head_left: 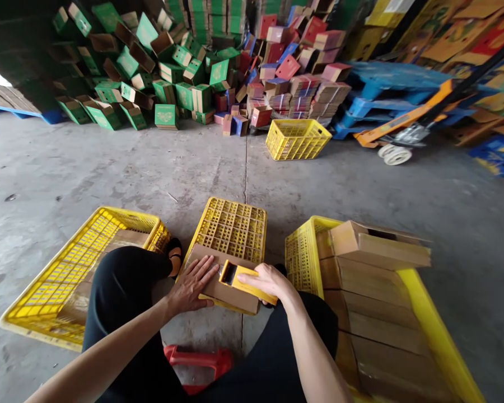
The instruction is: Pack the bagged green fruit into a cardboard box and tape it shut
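Observation:
A closed brown cardboard box [218, 290] lies on the near part of an upturned yellow crate [234, 226] between my knees. My left hand [189, 288] rests flat on the box's left part, fingers spread. A shiny strip, apparently clear tape, shows beside its fingertips. In my right hand [269, 281] is a yellow tape dispenser [229, 273] with a dark opening at its front end. The dispenser sits over the middle and right of the box top; whether it touches the cardboard I cannot tell.
On my left stands a yellow crate [37, 291] with some boxes inside. To the right, another crate [300, 254] holds several brown boxes [373, 280]. A red plastic stool [197, 358] is beneath me. Farther off are a yellow crate [298, 140], heaped green cartons [167, 116], blue pallets [399, 84] and an orange pallet jack [403, 120].

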Demonstrator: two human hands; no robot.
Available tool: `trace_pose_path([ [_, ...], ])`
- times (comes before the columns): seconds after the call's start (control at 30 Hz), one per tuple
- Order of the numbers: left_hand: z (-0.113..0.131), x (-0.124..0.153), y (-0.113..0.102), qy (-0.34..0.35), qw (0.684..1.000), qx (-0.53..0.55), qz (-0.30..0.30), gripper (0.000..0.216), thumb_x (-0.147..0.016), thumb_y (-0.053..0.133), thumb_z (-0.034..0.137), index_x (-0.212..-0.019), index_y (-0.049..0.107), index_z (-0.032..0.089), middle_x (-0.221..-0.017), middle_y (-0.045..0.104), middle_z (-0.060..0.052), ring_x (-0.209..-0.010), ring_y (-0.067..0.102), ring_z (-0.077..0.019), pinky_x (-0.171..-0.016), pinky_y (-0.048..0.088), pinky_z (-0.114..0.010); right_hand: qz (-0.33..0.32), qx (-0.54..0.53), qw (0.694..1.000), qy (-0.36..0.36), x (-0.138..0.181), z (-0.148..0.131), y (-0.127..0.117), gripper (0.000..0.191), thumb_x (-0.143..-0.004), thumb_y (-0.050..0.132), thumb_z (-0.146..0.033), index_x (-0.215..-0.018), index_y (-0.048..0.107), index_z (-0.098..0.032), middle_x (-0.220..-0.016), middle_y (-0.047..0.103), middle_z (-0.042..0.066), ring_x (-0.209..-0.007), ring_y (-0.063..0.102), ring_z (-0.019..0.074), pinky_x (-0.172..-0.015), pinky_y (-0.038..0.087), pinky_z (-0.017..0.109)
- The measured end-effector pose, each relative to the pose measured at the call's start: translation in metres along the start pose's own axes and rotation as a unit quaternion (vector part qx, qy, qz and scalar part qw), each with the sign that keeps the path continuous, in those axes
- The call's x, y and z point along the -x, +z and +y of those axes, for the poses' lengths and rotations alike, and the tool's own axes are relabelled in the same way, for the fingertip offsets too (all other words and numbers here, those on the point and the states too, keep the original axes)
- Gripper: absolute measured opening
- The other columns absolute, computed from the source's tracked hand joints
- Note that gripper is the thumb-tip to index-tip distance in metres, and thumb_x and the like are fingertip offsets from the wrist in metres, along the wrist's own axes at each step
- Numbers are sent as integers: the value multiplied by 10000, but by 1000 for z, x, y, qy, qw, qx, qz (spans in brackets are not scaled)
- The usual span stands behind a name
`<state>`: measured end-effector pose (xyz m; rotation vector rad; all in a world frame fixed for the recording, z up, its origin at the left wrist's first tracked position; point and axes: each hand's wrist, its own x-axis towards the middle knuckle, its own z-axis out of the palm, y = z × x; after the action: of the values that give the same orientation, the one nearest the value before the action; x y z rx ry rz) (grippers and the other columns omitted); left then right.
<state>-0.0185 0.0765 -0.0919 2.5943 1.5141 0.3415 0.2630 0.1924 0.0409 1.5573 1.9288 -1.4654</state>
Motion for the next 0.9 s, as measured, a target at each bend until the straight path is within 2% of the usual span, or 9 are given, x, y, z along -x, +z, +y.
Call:
trace_pose_path([
  [0.17,8,0,7,3,1000,9,30,1123,-902,517,815,-1711,57,185,-1751,204,-192,-1591,264,-407,-1262,216,-563,2,12,1000,-9,-1,0,2,528,-919,649,-639,-676,634,-170,-604,680,121,-557,701,240,-478,534,286],
  [0.33,18,-4,12,51,998,37,22,1086,-968,487,735,-1698,-67,151,-1737,244,-198,-1606,240,-362,-1266,243,-541,13,17,1000,-11,2,5,1,489,-922,657,-616,-734,673,-165,-609,684,102,-604,701,228,-536,563,285],
  [0.5,16,-5,14,64,996,40,38,993,-1001,461,689,-1704,-51,209,-1742,253,-154,-1601,265,-346,-1269,253,-542,16,23,1000,-10,6,4,1,467,-922,659,-588,-687,642,-184,-562,661,67,-580,688,208,-487,517,244],
  [0.63,13,-6,16,59,997,35,34,972,-1010,444,679,-1704,-43,203,-1742,254,-144,-1597,280,-330,-1274,253,-513,10,0,1000,-7,8,5,2,415,-914,664,-571,-757,651,-187,-597,685,52,-542,678,193,-449,490,231],
  [0.77,12,-9,17,60,998,25,20,938,-1026,432,649,-1704,-33,196,-1742,249,-145,-1598,283,-320,-1280,234,-491,12,-19,1000,3,12,17,-1,383,-895,699,-550,-777,663,-187,-615,694,64,-501,642,184,-438,489,252],
  [0.9,13,-12,16,51,998,16,18,934,-1020,417,678,-1707,-1,204,-1738,269,-135,-1585,315,-328,-1280,234,-481,8,-13,1000,17,18,34,-4,406,-903,689,-565,-721,633,-207,-576,671,35,-509,638,177,-491,520,255],
])
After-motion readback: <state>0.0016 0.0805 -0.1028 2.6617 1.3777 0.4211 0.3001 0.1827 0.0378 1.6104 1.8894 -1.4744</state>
